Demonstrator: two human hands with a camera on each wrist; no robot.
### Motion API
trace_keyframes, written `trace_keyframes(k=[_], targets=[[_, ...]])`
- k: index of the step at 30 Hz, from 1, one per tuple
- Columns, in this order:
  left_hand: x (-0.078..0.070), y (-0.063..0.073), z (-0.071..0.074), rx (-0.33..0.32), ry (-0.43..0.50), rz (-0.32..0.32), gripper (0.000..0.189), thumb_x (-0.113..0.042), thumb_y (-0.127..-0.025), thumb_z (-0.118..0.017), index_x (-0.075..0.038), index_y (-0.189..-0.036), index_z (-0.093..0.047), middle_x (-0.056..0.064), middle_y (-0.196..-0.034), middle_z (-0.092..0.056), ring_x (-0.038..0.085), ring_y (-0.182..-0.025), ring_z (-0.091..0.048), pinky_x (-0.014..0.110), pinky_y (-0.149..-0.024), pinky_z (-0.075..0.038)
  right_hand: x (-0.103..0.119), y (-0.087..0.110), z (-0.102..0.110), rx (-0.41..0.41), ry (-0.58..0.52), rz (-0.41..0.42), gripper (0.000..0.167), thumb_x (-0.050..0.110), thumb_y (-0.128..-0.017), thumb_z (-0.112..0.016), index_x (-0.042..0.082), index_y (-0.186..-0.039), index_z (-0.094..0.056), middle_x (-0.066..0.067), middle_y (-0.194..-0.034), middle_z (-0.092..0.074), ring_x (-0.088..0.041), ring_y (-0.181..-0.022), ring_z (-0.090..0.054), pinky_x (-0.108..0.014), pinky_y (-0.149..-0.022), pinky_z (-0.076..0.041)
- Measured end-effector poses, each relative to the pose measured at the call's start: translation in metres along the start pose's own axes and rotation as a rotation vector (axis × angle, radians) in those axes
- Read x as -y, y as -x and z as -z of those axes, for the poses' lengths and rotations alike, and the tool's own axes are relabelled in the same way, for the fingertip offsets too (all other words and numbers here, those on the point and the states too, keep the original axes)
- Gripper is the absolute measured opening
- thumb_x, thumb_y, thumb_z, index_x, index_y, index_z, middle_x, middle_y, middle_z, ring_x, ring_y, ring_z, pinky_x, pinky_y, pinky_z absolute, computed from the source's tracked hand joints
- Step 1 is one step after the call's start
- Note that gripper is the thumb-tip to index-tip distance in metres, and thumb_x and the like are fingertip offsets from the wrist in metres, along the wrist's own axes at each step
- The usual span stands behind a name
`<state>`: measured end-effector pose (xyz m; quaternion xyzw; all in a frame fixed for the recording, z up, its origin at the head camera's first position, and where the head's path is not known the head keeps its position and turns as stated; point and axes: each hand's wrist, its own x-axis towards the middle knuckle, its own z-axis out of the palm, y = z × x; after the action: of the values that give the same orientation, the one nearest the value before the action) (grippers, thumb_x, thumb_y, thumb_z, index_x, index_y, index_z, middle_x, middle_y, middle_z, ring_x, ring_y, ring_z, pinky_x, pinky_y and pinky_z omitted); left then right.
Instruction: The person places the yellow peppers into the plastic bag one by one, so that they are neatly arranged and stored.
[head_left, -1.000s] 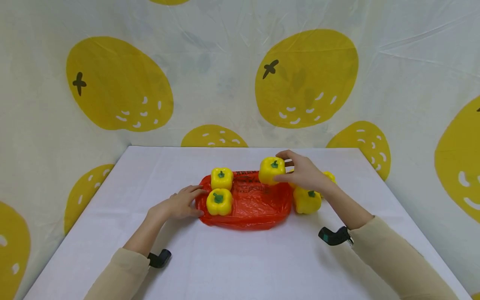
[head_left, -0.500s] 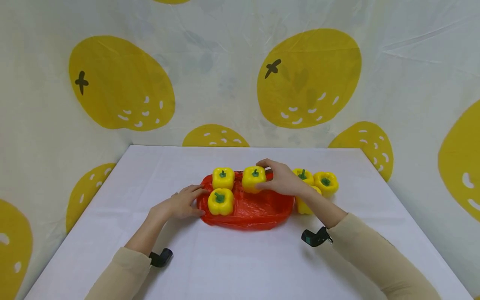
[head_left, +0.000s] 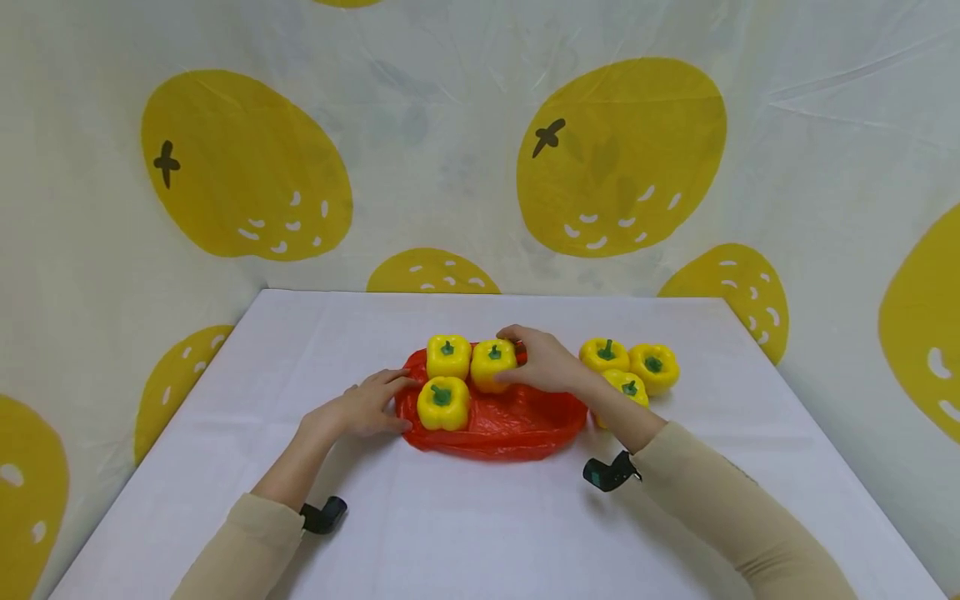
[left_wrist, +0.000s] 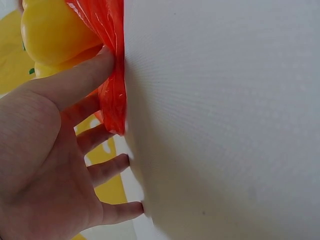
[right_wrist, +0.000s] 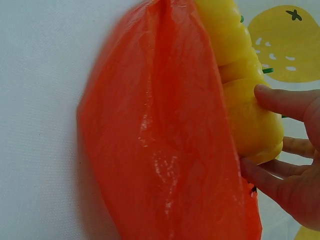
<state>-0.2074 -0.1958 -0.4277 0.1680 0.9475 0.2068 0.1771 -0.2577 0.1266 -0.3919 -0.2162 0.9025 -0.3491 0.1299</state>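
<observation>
In the head view, a red plastic bag [head_left: 517, 417] lies spread on the table with yellow bell peppers on it. One bell pepper [head_left: 448, 358] sits at the back left, another bell pepper [head_left: 443, 405] in front of it. My right hand [head_left: 547, 360] grips a third bell pepper [head_left: 491, 367] beside the back one, thumb on the near side and fingers behind. The right wrist view shows the thumb [right_wrist: 280, 100] against its yellow side. At the bag's left edge my left hand [head_left: 367, 406] has its fingers spread, touching the red plastic and the table.
Right of the bag stand three more yellow bell peppers: one at the back [head_left: 603, 354], one farther right [head_left: 655, 369] and one in front [head_left: 628, 386], partly hidden by my right forearm. A white cloth covers the table [head_left: 465, 525]. Behind hangs a fruit-print curtain [head_left: 435, 167].
My right hand has carried the bell pepper left and down onto the bag, next to the back one. The peppers at the right are now less hidden. My left hand stays in place.
</observation>
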Motion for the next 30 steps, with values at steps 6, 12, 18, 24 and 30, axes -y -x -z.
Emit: trace_keyframes(k=[6, 12, 18, 24, 30], targets=[[-0.002, 0.001, 0.000, -0.001, -0.003, 0.004, 0.069, -0.030, -0.090, -0.079, -0.017, -0.150, -0.051, 0.017, -0.160, -0.036, 0.043, -0.148, -0.027, 0.077, -0.110, -0.022, -0.003, 0.000, -0.002, -0.004, 0.018, 0.003, 0.073, 0.034, -0.086, -0.084, 0.014, -0.148, -0.049, -0.008, -0.141, -0.056, -0.029, -0.125, -0.054, -0.047, -0.103, -0.051], [-0.003, 0.002, 0.001, -0.003, -0.007, 0.003, 0.068, -0.030, -0.090, -0.079, -0.017, -0.151, -0.051, 0.017, -0.160, -0.036, 0.043, -0.148, -0.027, 0.078, -0.110, -0.021, -0.003, 0.004, 0.003, 0.005, -0.013, 0.002, 0.077, 0.037, -0.085, -0.085, 0.015, -0.149, -0.048, -0.010, -0.146, -0.054, -0.033, -0.131, -0.052, -0.050, -0.103, -0.050], [-0.002, 0.002, 0.000, -0.004, -0.002, 0.006, 0.069, -0.030, -0.090, -0.079, -0.017, -0.151, -0.050, 0.018, -0.160, -0.036, 0.043, -0.148, -0.027, 0.078, -0.110, -0.021, -0.003, 0.008, 0.008, 0.020, -0.018, 0.010, 0.077, 0.038, -0.085, -0.085, 0.014, -0.149, -0.048, -0.010, -0.147, -0.053, -0.034, -0.134, -0.051, -0.051, -0.104, -0.050], [0.000, 0.001, -0.002, -0.008, -0.003, 0.011, 0.069, -0.031, -0.090, -0.079, -0.018, -0.151, -0.050, 0.017, -0.160, -0.036, 0.043, -0.148, -0.027, 0.079, -0.110, -0.019, -0.002, 0.020, 0.022, 0.022, -0.037, 0.010, 0.072, 0.033, -0.086, -0.084, 0.014, -0.147, -0.050, -0.013, -0.147, -0.053, -0.036, -0.134, -0.051, -0.050, -0.100, -0.053], [0.001, -0.001, -0.002, -0.012, -0.008, 0.006, 0.069, -0.032, -0.089, -0.080, -0.018, -0.150, -0.051, 0.016, -0.160, -0.037, 0.042, -0.148, -0.028, 0.079, -0.109, -0.020, -0.005, 0.037, 0.046, 0.013, -0.040, 0.037, 0.059, 0.020, -0.089, -0.081, 0.009, -0.140, -0.055, -0.015, -0.143, -0.057, -0.040, -0.131, -0.053, -0.048, -0.096, -0.056]])
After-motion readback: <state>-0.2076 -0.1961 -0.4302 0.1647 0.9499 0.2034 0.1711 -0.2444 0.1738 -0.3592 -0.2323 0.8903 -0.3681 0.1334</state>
